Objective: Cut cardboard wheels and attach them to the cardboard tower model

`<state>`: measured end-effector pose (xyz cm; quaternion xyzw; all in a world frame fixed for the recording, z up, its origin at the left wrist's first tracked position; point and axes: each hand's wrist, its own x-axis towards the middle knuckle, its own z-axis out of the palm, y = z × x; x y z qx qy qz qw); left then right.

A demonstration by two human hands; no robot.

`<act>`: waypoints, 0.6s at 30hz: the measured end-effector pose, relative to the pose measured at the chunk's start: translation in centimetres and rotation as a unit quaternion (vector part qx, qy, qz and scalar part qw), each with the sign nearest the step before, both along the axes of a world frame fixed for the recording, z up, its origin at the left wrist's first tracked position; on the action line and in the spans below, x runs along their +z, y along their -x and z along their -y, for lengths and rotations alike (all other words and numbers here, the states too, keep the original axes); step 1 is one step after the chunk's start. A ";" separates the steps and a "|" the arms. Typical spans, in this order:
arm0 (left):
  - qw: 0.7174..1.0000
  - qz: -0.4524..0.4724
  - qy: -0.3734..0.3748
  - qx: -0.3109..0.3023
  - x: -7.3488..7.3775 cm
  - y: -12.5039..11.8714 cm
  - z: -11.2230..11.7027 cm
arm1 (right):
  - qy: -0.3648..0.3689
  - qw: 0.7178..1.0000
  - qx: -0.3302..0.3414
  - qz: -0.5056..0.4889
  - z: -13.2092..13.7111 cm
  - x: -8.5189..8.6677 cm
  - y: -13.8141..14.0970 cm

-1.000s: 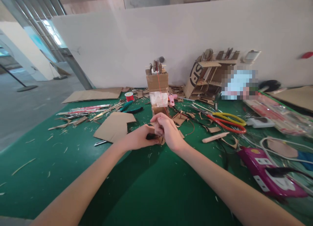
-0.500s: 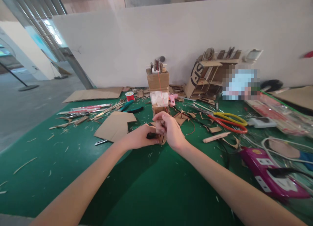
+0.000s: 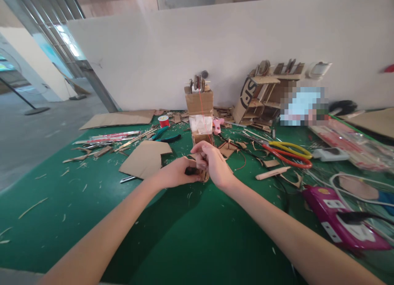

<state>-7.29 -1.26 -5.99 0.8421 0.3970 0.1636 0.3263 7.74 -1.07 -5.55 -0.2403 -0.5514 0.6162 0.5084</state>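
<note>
A narrow cardboard tower (image 3: 199, 103) stands upright in front of me, with round pulley-like discs (image 3: 198, 83) on top. A red thread (image 3: 201, 105) runs from the discs down its face towards my fingers. At the tower's near end, my left hand (image 3: 177, 173) grips the low cardboard base (image 3: 204, 176) from the left, thumb in front. My right hand (image 3: 216, 166) is closed above that base, its fingers curled inward beside the left fingertips. Whatever the right fingers pinch is hidden behind them.
Left lie a cut cardboard sheet (image 3: 144, 158), teal-handled pliers (image 3: 164, 135) and a red thread spool (image 3: 163, 121). Right are scissors (image 3: 289, 152), a pink glue gun (image 3: 218, 125), a magenta power strip (image 3: 338, 219) with cables, and a cardboard shelf-like model (image 3: 258, 96). Scraps litter the green table (image 3: 191, 244).
Both hands keep almost the same place and grip. The whole view has shifted very slightly; the tower and tools stand as before.
</note>
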 end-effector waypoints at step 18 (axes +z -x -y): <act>0.952 0.212 -0.057 0.212 1.4 -0.2 0.5 | -0.035 0.999 -0.003 0.011 -0.5 -0.7 0.0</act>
